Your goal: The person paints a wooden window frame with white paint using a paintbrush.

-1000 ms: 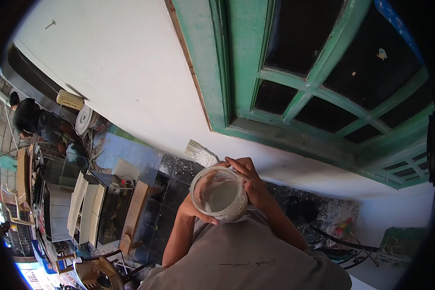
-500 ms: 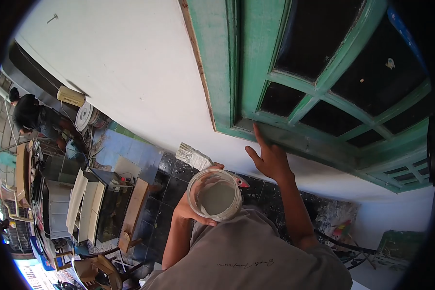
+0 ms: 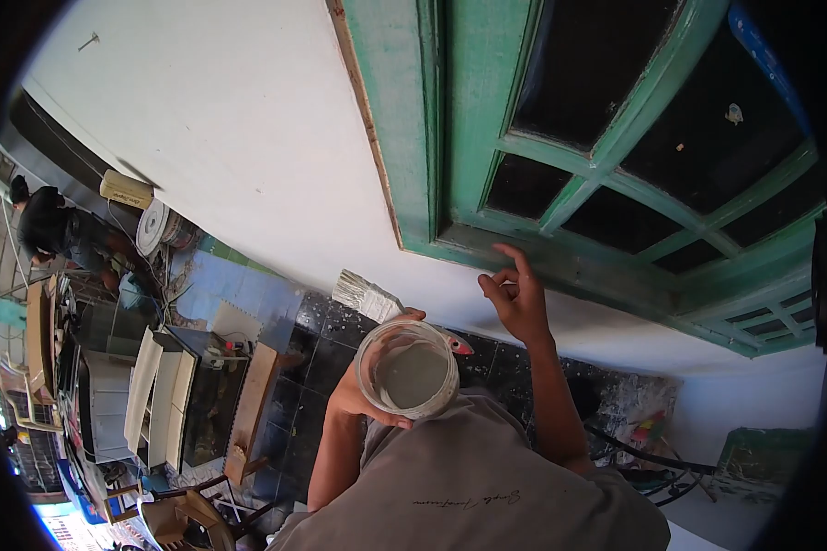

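My left hand point(image 3: 351, 397) is wrapped round a clear plastic tub point(image 3: 406, 369) with pale grey-white paint inside. A wide brush with whitish bristles point(image 3: 366, 296) sticks out beside the tub on the same side, and its red-tipped handle point(image 3: 460, 344) shows at the other side. My right hand point(image 3: 520, 301) is raised near the sill of the green window frame point(image 3: 560, 260), index finger extended and bent, the other fingers partly curled. Nothing shows in it. The white wall point(image 3: 239, 138) lies beside the frame.
A person point(image 3: 64, 230) bends over at the far left, near a paint bucket point(image 3: 153, 228). Cabinets point(image 3: 164, 395), a wooden plank point(image 3: 251, 409) and a chair point(image 3: 188, 519) stand at the left. Dark tiles point(image 3: 317, 358) cover the floor. Black cables or tubes point(image 3: 648, 456) lie at the right.
My right hand has drawn slightly down and away from the sill corner, its index finger now more bent. The view has shifted a little. My left hand still holds the tub.
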Action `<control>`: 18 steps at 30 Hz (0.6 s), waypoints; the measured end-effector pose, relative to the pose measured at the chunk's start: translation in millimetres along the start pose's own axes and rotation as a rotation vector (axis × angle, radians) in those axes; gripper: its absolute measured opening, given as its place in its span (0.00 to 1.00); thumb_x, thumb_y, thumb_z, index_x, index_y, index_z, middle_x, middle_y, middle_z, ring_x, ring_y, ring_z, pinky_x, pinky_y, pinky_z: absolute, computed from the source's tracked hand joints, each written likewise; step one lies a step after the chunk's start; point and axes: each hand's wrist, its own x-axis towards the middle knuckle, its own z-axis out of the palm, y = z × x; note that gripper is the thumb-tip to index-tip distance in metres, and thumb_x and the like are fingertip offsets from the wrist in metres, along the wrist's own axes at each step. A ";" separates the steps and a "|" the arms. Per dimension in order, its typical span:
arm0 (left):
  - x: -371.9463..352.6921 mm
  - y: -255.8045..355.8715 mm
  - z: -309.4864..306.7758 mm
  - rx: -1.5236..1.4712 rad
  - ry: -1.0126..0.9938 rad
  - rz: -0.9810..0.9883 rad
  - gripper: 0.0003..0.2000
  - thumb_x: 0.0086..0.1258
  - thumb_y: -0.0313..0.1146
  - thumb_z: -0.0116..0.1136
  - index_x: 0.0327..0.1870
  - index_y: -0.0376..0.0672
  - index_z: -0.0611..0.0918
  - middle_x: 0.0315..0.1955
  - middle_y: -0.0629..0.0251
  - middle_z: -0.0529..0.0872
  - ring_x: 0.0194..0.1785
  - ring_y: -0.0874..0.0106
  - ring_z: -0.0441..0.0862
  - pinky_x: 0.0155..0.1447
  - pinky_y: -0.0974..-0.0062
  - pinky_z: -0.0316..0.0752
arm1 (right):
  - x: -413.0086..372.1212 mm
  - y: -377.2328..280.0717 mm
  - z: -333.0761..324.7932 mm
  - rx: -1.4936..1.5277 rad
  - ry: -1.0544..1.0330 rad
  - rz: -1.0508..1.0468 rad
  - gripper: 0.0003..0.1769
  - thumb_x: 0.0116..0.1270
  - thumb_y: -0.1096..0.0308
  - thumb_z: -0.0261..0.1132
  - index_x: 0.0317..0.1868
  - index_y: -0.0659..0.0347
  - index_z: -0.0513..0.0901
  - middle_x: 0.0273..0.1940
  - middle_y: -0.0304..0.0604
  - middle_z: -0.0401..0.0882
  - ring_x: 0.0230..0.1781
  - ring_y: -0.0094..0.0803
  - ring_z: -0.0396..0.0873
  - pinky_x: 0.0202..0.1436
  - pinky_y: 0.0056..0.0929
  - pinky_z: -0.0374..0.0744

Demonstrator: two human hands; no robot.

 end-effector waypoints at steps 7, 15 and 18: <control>2.5 0.1 0.8 0.013 -0.040 0.015 0.68 0.25 0.36 0.93 0.80 0.36 0.66 0.79 0.56 0.63 0.79 0.63 0.67 0.81 0.63 0.61 | 3.5 -1.3 11.7 -0.224 -0.150 -0.045 0.37 0.71 0.67 0.72 0.79 0.57 0.70 0.22 0.39 0.83 0.23 0.18 0.79 0.30 0.22 0.74; 1.2 2.5 3.0 0.003 -0.013 -0.004 0.68 0.24 0.35 0.93 0.80 0.36 0.66 0.78 0.57 0.65 0.78 0.63 0.67 0.81 0.63 0.61 | -7.7 11.2 10.8 0.004 -0.050 0.017 0.28 0.70 0.68 0.73 0.69 0.61 0.77 0.25 0.38 0.85 0.24 0.19 0.82 0.31 0.21 0.76; 1.8 2.7 3.5 -0.014 -0.012 -0.026 0.69 0.23 0.35 0.93 0.80 0.36 0.66 0.78 0.57 0.66 0.78 0.63 0.68 0.81 0.63 0.61 | -3.7 14.0 4.7 0.054 0.087 -0.005 0.33 0.70 0.71 0.72 0.74 0.62 0.73 0.27 0.37 0.86 0.26 0.20 0.84 0.31 0.19 0.77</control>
